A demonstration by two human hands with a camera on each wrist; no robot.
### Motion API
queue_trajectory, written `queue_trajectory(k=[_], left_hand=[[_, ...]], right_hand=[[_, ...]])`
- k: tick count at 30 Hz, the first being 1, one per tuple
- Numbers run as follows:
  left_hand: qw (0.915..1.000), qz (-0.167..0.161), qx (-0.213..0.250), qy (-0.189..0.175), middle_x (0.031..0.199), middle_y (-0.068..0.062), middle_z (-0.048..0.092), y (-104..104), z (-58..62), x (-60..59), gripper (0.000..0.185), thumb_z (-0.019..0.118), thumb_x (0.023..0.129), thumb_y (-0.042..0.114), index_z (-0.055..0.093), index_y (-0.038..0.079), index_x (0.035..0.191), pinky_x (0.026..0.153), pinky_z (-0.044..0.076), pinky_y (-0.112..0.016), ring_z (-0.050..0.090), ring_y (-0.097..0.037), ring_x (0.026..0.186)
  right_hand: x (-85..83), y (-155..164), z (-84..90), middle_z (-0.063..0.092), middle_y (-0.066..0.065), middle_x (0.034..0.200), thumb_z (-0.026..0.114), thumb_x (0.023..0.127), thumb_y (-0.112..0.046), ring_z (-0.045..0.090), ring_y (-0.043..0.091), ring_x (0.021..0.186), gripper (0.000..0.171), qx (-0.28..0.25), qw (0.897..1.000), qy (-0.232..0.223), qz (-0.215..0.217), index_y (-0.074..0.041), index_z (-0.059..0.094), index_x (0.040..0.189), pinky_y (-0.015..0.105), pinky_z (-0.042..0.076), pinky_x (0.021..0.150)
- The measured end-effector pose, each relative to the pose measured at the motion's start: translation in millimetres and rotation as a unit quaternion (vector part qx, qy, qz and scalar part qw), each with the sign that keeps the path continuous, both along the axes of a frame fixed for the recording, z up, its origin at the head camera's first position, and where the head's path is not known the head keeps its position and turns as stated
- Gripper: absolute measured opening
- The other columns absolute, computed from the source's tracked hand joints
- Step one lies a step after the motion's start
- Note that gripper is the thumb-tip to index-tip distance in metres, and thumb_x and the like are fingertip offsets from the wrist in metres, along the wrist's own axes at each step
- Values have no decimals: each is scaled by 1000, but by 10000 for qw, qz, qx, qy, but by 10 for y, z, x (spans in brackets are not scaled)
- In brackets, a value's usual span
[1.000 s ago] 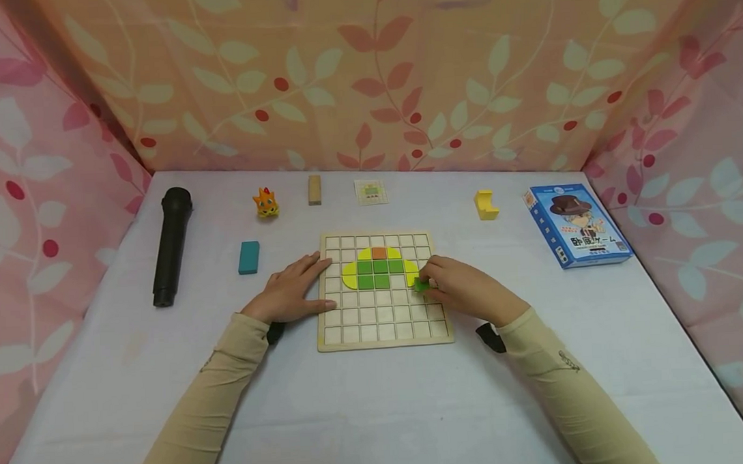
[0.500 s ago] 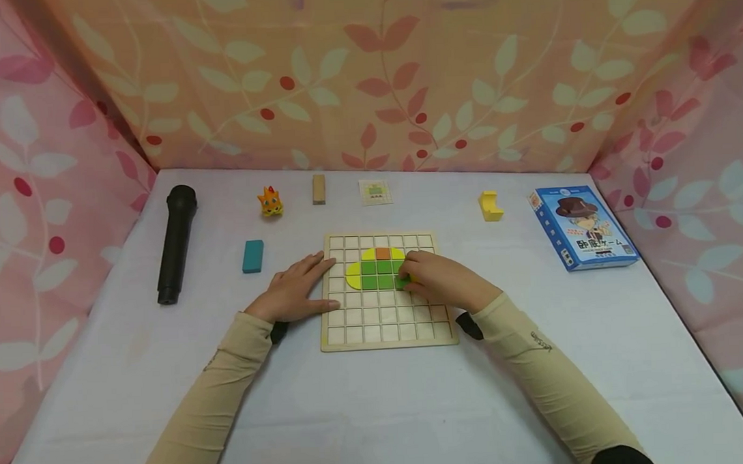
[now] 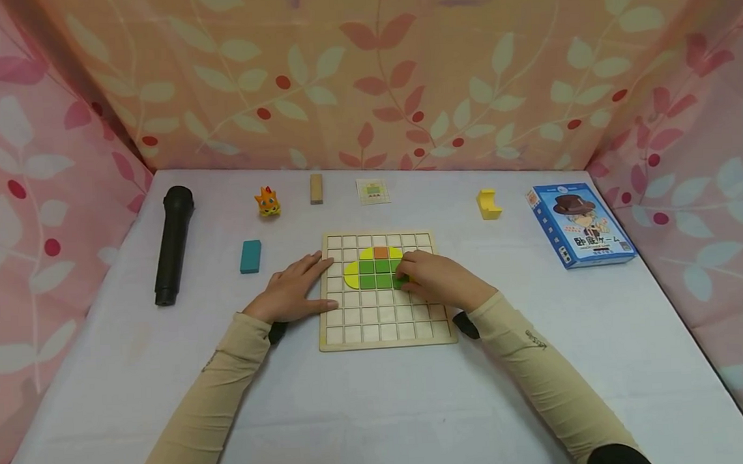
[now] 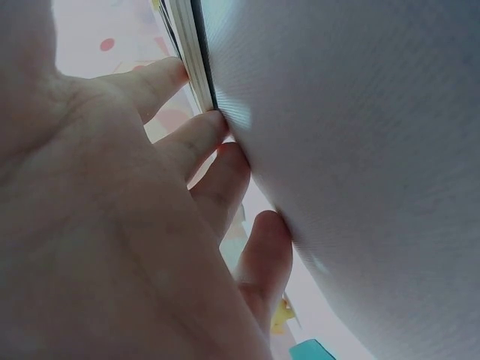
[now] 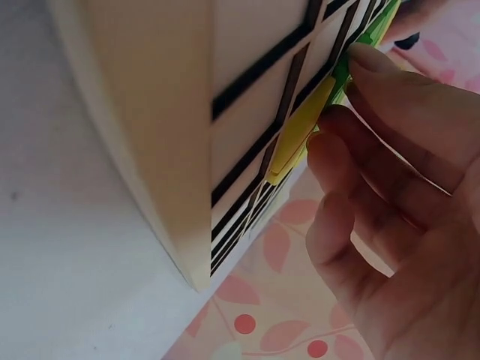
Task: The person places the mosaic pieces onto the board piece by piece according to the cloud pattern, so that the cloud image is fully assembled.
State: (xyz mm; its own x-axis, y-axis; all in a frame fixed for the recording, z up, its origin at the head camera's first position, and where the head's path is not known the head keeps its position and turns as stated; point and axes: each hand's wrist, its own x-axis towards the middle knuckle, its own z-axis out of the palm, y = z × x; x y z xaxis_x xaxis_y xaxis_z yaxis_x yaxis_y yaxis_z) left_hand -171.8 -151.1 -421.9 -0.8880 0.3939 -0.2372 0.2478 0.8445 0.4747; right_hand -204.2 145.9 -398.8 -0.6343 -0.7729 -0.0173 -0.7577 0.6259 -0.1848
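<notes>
Fingers [image 3: 409,266] of the right hand [image 3: 437,279] pinch a green tile [image 3: 400,281] at the grid board's [image 3: 384,327] middle, beside the green block; the left hand [image 3: 290,291] lies flat on the board's left edge.

One wooden grid board [image 3: 384,330], one black microphone [image 3: 172,244], one teal block [image 3: 250,256], one orange toy figure [image 3: 267,202], one plain wooden block [image 3: 316,189], one small pattern card [image 3: 373,191], one yellow notched block [image 3: 489,205], one blue card-game box [image 3: 581,225], two hands, left [image 3: 292,290] and right [image 3: 437,277]
</notes>
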Motion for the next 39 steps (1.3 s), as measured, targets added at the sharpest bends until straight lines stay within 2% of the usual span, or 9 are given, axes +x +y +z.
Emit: queue_trajectory(k=[11,14,17,20,23,26,29,34,39], left_hand=[[10000,-76,6,-2,160,-10,16,48,-42,1,86,64,85,55,25,20,153,104,24,-64,16,-36,145],[10000,-95,-14,6,160,-10,16,55,-46,-5,86,64,85,55,24,20,153,104,23,-64,16,-36,145],[9997,-64,-129,177,159,-12,19,64,-37,23,84,64,86,54,27,17,152,104,24,-65,20,-37,144],[9988,-83,-282,397,156,-18,25,100,12,145,81,66,86,51,34,14,150,102,30,-64,28,-40,140],[9985,-173,-282,429,152,-25,28,161,91,352,79,70,83,49,41,11,146,99,36,-62,35,-43,136],[9985,-211,-173,465,150,-30,28,209,136,560,80,74,79,47,45,10,144,97,39,-61,37,-45,134],[9968,-130,-147,772,149,-32,29,230,109,697,81,77,77,45,46,9,143,94,41,-59,37,-44,133],[9903,-28,-145,1382,145,-31,35,267,17,774,82,80,73,45,48,9,140,88,41,-54,41,-42,130],[9896,-13,-128,1434,143,-29,39,295,-11,777,79,78,74,49,51,11,139,87,40,-53,44,-40,128]], right_hand=[[30,77,23,62,0,99,74,85,-16,58,14,92,16,-21,9997,248,34,-12,70,100,28,50,80],[56,210,92,62,1,99,74,85,-16,58,14,91,18,-159,9994,232,-211,-11,69,102,29,50,80],[102,397,178,63,3,101,72,86,-16,59,16,93,21,-58,9971,99,-756,-10,69,106,33,51,83],[169,610,220,64,5,106,70,89,-18,60,18,98,25,251,9899,-208,-1380,-9,68,112,38,51,87],[254,823,230,64,7,109,68,90,-18,60,19,97,27,485,9794,-620,-1859,-7,67,115,41,51,89],[304,989,222,64,7,105,68,90,-16,58,17,89,27,527,9726,-940,-2062,-5,67,114,39,52,84],[303,1078,191,62,4,98,68,89,-14,55,15,82,23,455,9713,-1156,-2030,-5,67,110,33,51,75],[271,1122,110,59,2,90,69,88,-10,53,14,78,15,192,9728,-1231,-1954,-6,67,102,28,47,69],[284,1164,44,58,3,91,70,88,-9,53,16,79,14,137,9672,-1369,-2133,-7,65,100,27,47,68]])
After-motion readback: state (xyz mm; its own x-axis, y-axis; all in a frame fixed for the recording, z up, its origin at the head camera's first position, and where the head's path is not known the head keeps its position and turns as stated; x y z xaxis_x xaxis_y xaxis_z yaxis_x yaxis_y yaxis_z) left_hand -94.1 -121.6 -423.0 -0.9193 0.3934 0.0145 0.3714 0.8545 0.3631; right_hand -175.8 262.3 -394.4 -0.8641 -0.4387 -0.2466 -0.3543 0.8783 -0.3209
